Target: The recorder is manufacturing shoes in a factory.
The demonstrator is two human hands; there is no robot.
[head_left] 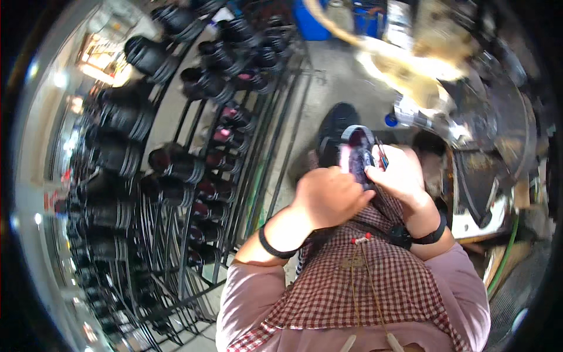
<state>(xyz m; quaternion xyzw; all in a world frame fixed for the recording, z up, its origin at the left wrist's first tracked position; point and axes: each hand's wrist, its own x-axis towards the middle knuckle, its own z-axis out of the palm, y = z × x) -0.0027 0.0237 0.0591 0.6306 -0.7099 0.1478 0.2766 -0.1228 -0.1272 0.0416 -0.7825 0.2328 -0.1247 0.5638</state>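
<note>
The head view is showing the left hand [331, 196] and the right hand [400, 171] meeting around a dark shoe [359, 151], which is sitting just right of the frame's centre, above the person's lap. Its opening, with a purplish lining, is facing the camera, and a pink patch is showing along its left side. The right hand is gripping the shoe from the right, its thumb pressing on the side and its fingers mostly hiding behind. A thin tool [382, 157] is sticking up beside that thumb, too blurred to identify. The left hand is lying across the shoe's lower end, its back hiding the fingertips, so I cannot tell whether they are pinching it.

Dark bands are circling both wrists, and a red-and-white checked apron [358, 287] is filling the lower centre. A foot in a black shoe [338, 124] is resting on the floor just above the hands. Across the left half, a black metal rack [183, 252] is carrying rows of dark shoes [176, 164]. At upper right a lamp [410, 64] is glaring, while a blue container [312, 22] is standing at the top edge. At right, a dark flat piece [478, 182] is lying over a pale worktop [497, 218], and a green cable [507, 252] is running below.
</note>
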